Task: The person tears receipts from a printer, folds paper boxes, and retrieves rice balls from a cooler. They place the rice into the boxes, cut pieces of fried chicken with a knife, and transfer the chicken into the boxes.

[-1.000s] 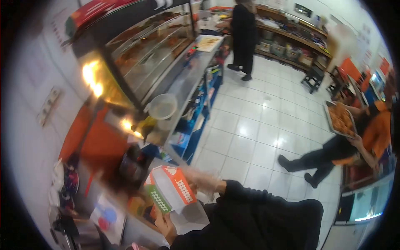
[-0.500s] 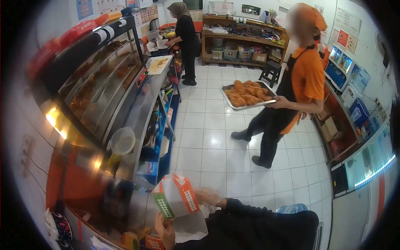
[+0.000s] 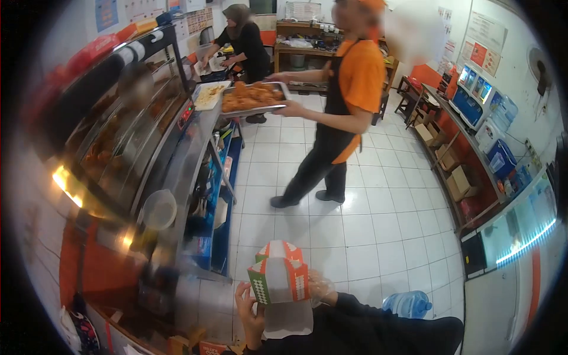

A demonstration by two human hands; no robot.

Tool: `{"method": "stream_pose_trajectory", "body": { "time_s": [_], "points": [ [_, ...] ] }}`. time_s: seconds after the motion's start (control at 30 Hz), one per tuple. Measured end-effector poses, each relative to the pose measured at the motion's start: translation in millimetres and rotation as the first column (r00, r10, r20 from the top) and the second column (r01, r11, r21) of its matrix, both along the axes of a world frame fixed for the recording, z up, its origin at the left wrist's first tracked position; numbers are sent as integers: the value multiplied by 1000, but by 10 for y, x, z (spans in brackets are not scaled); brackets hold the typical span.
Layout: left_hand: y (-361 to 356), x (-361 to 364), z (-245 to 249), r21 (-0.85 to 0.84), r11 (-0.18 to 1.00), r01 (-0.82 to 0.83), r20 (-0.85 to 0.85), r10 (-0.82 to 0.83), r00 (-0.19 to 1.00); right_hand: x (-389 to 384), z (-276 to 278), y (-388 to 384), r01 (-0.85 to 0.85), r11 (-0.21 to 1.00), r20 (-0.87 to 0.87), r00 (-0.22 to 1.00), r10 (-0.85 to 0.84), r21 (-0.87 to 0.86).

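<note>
A paper food box [image 3: 278, 281], patterned in orange, green and white, is upright and partly folded in front of my body. Its white flap [image 3: 289, 319] hangs down toward me. My left hand [image 3: 249, 312] grips the box's green side, fingers along the edge. On the other side, my right hand [image 3: 320, 287], which seems to be in a clear plastic glove, holds the orange side; some of its fingers are hidden behind the box.
A co-worker in orange [image 3: 358, 74] carries a tray [image 3: 254, 110] of fried chicken beside the metal counter [image 3: 177, 171]. A glass display warmer [image 3: 124, 118] stands left. Another person [image 3: 251, 50] works at the back. A water jug [image 3: 408, 304] lies at my right.
The co-worker has moved left with the tray, which is now at the counter. The box in my hands has shifted right, and its walls stand more upright.
</note>
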State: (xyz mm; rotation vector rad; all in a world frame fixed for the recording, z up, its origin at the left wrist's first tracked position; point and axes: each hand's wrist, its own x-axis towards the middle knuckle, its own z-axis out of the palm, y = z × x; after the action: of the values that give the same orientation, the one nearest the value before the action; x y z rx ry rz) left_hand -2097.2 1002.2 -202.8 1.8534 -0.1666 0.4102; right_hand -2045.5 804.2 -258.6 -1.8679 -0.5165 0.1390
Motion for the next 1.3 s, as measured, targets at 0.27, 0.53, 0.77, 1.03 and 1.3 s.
{"method": "stream_pose_trajectory", "body": {
  "time_s": [0.27,0.53,0.77,1.03,1.3],
  "points": [
    [-181,347,-24,-551,830,82,-56,-135,989,262,110,-609,375,889,229,919,-320,-263],
    [-1408,1376,-116,-311,946,86,-325,-191,926,700,77,-2160,727,642,-212,686,-696,244],
    [-3637,2354,49,-21,965,263,-194,-262,946,628,-259,-4100,963,161,-244,213,-946,214],
    [-4938,2974,142,240,738,631,-280,-569,773,812,110,-5234,920,-61,-363,91,-928,386],
    [-5896,3543,-99,228,556,799,-316,-734,601,1808,308,-5666,855,240,-419,448,-790,460]
  ]
}}
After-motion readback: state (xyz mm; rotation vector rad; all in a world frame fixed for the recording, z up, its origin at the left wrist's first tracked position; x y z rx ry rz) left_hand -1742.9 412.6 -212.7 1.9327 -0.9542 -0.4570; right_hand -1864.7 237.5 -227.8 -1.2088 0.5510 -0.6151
